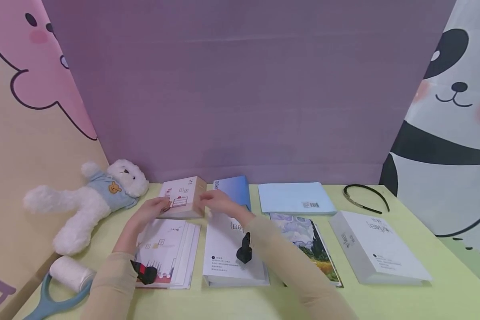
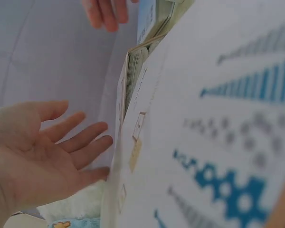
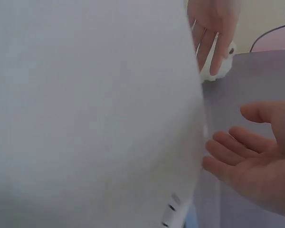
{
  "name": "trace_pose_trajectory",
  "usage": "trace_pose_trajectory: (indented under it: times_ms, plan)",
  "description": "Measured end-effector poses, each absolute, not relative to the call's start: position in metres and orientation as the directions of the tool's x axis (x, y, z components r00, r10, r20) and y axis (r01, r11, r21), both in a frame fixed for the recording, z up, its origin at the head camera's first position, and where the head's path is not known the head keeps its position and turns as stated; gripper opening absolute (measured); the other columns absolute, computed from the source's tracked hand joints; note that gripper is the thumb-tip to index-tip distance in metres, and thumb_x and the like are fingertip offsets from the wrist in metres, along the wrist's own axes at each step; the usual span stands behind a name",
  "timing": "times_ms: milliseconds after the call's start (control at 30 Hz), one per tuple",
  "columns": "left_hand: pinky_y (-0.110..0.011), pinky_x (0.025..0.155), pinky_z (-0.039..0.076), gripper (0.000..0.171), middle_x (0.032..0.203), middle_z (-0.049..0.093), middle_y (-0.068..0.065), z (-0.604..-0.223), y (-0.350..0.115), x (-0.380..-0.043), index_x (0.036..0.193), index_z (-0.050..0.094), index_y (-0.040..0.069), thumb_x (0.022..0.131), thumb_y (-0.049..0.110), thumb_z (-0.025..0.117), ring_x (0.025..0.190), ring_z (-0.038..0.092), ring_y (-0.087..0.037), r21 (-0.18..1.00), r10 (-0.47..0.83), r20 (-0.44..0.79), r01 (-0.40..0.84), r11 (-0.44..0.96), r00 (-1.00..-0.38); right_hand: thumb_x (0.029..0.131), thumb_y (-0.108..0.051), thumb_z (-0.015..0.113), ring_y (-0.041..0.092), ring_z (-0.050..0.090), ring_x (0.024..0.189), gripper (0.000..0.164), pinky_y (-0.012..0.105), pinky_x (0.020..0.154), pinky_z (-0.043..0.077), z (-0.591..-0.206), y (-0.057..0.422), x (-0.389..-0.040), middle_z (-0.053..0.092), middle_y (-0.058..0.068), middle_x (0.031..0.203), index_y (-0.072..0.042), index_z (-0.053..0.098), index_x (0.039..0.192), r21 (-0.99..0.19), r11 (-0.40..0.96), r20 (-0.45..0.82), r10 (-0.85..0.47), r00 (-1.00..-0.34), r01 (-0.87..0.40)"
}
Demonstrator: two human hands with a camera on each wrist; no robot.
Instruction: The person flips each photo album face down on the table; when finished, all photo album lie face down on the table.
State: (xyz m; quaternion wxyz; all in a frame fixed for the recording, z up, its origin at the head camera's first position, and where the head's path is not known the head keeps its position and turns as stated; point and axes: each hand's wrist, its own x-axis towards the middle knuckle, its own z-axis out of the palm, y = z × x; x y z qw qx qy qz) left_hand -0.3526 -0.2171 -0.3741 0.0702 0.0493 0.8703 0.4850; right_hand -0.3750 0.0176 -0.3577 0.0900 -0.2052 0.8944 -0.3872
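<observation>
In the head view, a thick pale pink-and-white book [image 1: 186, 189] lies at the back left of the table, between my two hands. My left hand [image 1: 150, 211] is at its left edge, overlapping its cover; the left wrist view shows this hand [image 2: 52, 152] with fingers spread and loose. My right hand [image 1: 222, 202] is by the book's right side, and in the right wrist view this hand [image 3: 251, 154] has relaxed, slightly bent fingers around nothing. Below them lie a white book [image 1: 160, 240] with a printed cover and a thick white book [image 1: 232, 266]. Behind the right hand is a blue book [image 1: 238, 186].
To the right lie a light blue book [image 1: 292, 195], a book with a painted landscape cover [image 1: 304, 235], another thick white book [image 1: 384, 249] and a black headband [image 1: 368, 209]. A white plush toy [image 1: 116, 191] and a lint roller [image 1: 72, 273] are at left. A purple backdrop [image 1: 240, 89] stands behind.
</observation>
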Motion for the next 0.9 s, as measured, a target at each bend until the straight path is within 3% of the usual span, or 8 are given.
trace_pose_trajectory:
  times_ms: [400,600,900]
  plan:
    - [-0.048,0.108,0.034,0.05,0.139,0.046,-0.022,-0.352,-0.199,-0.335,0.14,0.041,0.001,0.099,0.03,0.045,0.128,0.045,-0.035,0.908,0.112,0.157,0.188,0.374,-0.981,0.095,-0.019,0.053,0.029,0.052,0.123,0.04,0.039,0.101,0.044,-0.333,0.069,-0.348,0.055,0.015,0.133,-0.001,0.052,0.131,-0.724,0.545,0.166,-0.456,-0.874,-0.422]
    - [-0.047,0.106,0.038,0.047,0.133,0.052,-0.022,-0.347,-0.174,-0.315,0.137,0.044,0.0,0.1,0.029,0.045,0.125,0.048,-0.035,0.908,0.208,0.236,0.291,0.3,-0.949,0.095,-0.02,0.054,0.029,0.053,0.122,0.04,0.042,0.102,0.043,-0.335,0.112,-0.332,0.055,0.015,0.133,-0.001,0.053,0.13,-0.645,0.553,0.256,-0.495,-0.83,-0.528]
    - [-0.045,0.105,0.04,0.044,0.132,0.056,-0.014,-0.338,-0.132,-0.284,0.136,0.047,0.007,0.099,0.031,0.046,0.125,0.051,-0.028,0.885,0.317,0.289,0.378,0.272,-0.903,0.096,-0.025,0.054,0.031,0.05,0.124,0.043,0.046,0.102,0.042,-0.344,0.162,-0.303,0.055,0.014,0.133,-0.004,0.052,0.133,-0.608,0.592,0.241,-0.498,-0.833,-0.529]
